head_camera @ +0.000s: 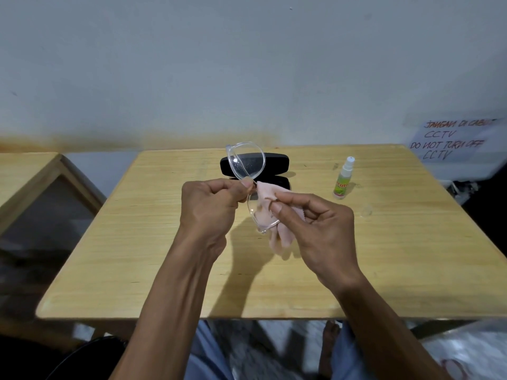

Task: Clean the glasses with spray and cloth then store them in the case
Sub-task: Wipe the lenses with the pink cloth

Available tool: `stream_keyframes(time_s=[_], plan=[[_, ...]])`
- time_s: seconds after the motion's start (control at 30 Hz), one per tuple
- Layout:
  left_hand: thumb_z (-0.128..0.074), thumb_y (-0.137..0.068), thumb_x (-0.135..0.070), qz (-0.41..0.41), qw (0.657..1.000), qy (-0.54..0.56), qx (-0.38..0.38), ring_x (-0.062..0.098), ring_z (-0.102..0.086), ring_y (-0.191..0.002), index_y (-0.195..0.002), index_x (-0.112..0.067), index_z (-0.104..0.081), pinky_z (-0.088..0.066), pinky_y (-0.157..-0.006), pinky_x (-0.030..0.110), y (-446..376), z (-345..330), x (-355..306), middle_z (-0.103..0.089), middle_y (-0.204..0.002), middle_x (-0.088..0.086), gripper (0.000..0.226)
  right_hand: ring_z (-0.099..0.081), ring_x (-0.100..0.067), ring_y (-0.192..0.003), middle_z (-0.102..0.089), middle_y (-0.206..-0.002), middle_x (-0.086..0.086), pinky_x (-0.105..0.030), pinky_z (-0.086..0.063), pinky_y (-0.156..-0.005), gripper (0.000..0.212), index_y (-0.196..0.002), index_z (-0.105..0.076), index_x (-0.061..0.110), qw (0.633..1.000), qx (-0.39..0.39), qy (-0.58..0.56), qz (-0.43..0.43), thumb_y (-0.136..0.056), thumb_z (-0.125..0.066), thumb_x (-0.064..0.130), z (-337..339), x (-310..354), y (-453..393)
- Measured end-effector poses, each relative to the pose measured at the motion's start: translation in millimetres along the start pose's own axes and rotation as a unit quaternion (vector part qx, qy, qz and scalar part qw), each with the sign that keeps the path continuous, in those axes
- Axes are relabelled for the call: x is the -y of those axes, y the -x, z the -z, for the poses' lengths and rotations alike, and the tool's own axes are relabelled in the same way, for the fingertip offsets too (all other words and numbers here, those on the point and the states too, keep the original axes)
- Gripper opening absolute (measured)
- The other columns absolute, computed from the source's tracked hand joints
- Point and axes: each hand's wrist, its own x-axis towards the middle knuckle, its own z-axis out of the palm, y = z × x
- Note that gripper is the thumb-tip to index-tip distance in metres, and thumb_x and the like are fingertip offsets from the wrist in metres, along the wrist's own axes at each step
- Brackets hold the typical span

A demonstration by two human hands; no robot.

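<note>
Clear-framed glasses [245, 163] are held up on end over the middle of the wooden table [137, 242]. My left hand [211, 204] pinches them at the bridge. The upper lens carries fine droplets. My right hand [315, 226] pinches a pink cloth [267, 193] around the lower lens, and the cloth's tail hangs below. Behind the glasses lies the black case [277, 160], open, with its lid toward the wall. The small spray bottle [344, 178] with a white nozzle and green label stands upright to the right of the case, untouched.
A clear cap [366, 210] lies on the table near the spray bottle. A second wooden table [27, 171] stands at the left. A paper sign [450, 141] hangs at the right edge. The wall runs close behind the table.
</note>
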Motion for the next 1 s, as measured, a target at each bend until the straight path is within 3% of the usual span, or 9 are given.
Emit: stream_keyframes(time_s=[0.2, 0.3, 0.5, 0.67, 0.73, 0.83, 0.93, 1.0], plan=[[-0.077, -0.078, -0.004, -0.004, 1.000, -0.028, 0.000, 0.000, -0.047, -0.039, -0.062, 0.004, -0.068, -0.040, -0.048, 0.008, -0.4, 0.0, 2.4, -0.058, -0.051, 0.002, 0.020, -0.077, -0.011, -0.088, -0.081, -0.088, 0.006, -0.023, -0.059, -0.079, 0.012, -0.092, -0.080, 0.013, 0.999, -0.039, -0.007, -0.001, -0.083, -0.080, 0.006, 1.9, 2.5, -7.7], [-0.078, -0.078, -0.005, 0.002, 0.999, -0.036, 0.006, 0.000, -0.047, -0.040, -0.065, 0.007, -0.068, -0.041, -0.054, 0.013, 1.3, 1.5, 4.1, -0.060, -0.057, 0.007, 0.020, -0.077, -0.011, -0.091, -0.081, -0.090, 0.007, -0.024, -0.060, -0.083, 0.012, -0.091, -0.080, 0.014, 0.998, -0.059, -0.011, 0.000, -0.082, -0.081, 0.007, 0.2, 4.7, -13.0], [-0.077, -0.079, -0.006, 0.011, 0.999, -0.041, 0.015, 0.001, -0.049, -0.045, -0.061, -0.001, -0.069, -0.038, -0.061, 0.022, 1.7, 8.9, 6.5, -0.065, -0.073, 0.017, 0.020, -0.077, -0.007, -0.089, -0.081, -0.091, 0.006, -0.016, -0.056, -0.076, 0.012, -0.089, -0.078, 0.015, 0.995, -0.094, -0.038, -0.010, -0.082, -0.081, 0.006, 6.9, 9.9, -22.1], [-0.077, -0.080, -0.006, -0.001, 0.997, -0.067, 0.032, -0.001, -0.053, -0.047, -0.062, -0.003, -0.070, -0.043, -0.059, 0.012, -0.7, 18.8, 8.3, -0.066, -0.067, 0.013, 0.019, -0.077, -0.010, -0.091, -0.081, -0.093, 0.004, -0.017, -0.057, -0.076, 0.012, -0.091, -0.078, 0.017, 0.993, -0.110, -0.038, -0.017, -0.083, -0.080, 0.009, 14.4, 10.3, -20.8], [-0.078, -0.079, -0.009, -0.022, 0.993, -0.108, 0.048, 0.003, -0.057, -0.054, -0.065, -0.006, -0.072, -0.047, -0.062, 0.015, -3.3, 28.7, 8.3, -0.069, -0.066, 0.009, 0.016, -0.077, -0.012, -0.094, -0.081, -0.094, 0.004, -0.020, -0.058, -0.078, 0.012, -0.092, -0.078, 0.017, 0.993, -0.113, -0.036, -0.019, -0.082, -0.080, 0.010, 19.8, 10.1, -19.3], [-0.082, -0.078, -0.019, -0.076, 0.962, -0.259, 0.047, 0.012, -0.061, -0.061, -0.069, -0.016, -0.076, -0.049, -0.062, 0.027, -13.7, 53.4, 6.3, -0.074, -0.071, 0.001, 0.011, -0.077, -0.013, -0.093, -0.081, -0.094, 0.004, -0.021, -0.058, -0.079, 0.013, -0.094, -0.078, 0.015, 0.992, -0.119, -0.022, -0.018, -0.082, -0.080, 0.012, 29.5, 11.6, -16.0], [-0.080, -0.080, -0.024, -0.131, 0.900, -0.409, 0.066, 0.005, -0.061, -0.069, -0.076, -0.018, -0.077, -0.042, -0.058, 0.016, -21.0, 79.1, 2.6, -0.071, -0.075, -0.008, 0.008, -0.077, -0.010, -0.087, -0.081, -0.091, 0.005, -0.017, -0.057, -0.074, 0.013, -0.095, -0.077, 0.016, 0.993, -0.119, -0.006, -0.017, -0.083, -0.079, 0.012, 37.1, 12.3, -12.3], [-0.078, -0.083, -0.022, -0.174, 0.846, -0.495, 0.091, 0.007, -0.059, -0.073, -0.081, -0.016, -0.079, -0.040, -0.060, 0.018, -24.2, 90.8, 4.3, -0.068, -0.079, -0.008, 0.006, -0.077, -0.012, -0.085, -0.081, -0.090, 0.004, -0.018, -0.057, -0.074, 0.012, -0.094, -0.078, 0.019, 0.993, -0.116, 0.002, -0.018, -0.083, -0.079, 0.014, 39.1, 10.8, -10.1]])
